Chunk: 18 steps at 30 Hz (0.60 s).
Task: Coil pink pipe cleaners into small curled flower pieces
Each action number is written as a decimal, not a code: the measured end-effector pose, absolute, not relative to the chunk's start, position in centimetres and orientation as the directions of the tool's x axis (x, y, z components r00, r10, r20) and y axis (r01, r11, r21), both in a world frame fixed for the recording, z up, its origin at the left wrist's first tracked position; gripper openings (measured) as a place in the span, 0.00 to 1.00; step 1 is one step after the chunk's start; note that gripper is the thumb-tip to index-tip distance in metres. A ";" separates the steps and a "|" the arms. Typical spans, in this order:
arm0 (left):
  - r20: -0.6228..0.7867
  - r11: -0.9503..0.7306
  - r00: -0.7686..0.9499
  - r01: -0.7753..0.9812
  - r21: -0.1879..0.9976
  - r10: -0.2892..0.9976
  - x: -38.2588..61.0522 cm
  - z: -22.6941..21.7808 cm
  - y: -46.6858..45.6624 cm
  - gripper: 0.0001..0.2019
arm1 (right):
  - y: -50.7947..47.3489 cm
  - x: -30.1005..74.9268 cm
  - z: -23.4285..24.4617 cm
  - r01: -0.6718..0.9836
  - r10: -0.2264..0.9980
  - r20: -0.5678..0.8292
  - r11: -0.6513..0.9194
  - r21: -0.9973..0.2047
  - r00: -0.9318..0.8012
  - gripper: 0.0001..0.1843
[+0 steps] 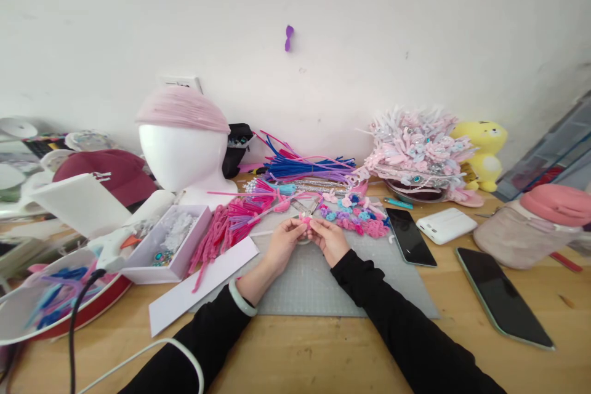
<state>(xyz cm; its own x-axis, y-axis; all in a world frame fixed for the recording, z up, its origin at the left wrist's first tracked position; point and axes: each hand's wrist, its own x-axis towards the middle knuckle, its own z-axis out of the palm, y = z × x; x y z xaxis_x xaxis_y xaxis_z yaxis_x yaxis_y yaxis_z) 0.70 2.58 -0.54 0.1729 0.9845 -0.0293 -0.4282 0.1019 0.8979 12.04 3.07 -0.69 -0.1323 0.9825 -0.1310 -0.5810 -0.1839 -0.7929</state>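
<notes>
Above the grey cutting mat [314,289], my left hand [286,241] and my right hand [330,240] meet fingertip to fingertip. Both pinch a small pink pipe-cleaner piece [306,220], whose exact shape is partly covered by the fingers. Just beyond the fingers lies a metal tool [314,205], partly hidden. A cluster of pink, blue and purple pipe-cleaner flowers [355,215] rests to the right of my hands. To their left are a bundle of pink and purple pipe cleaners [244,212] and dark pink twisted strips [210,246].
At left stand a white mannequin head [184,154], a lilac box [159,274], a glue gun [115,243] and a red-sided bowl [99,305]. A white strip [203,289] crosses the mat's edge. Two phones [410,237], a white power bank [446,225] and a decorated headpiece [415,154] occupy the right.
</notes>
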 end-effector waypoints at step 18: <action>0.139 -0.169 0.216 0.124 0.978 0.966 0.4 0.2 2.3 0.09 | 3.4 13.0 -1.1 0.059 0.992 0.112 0.115 -0.992 -0.053 0.10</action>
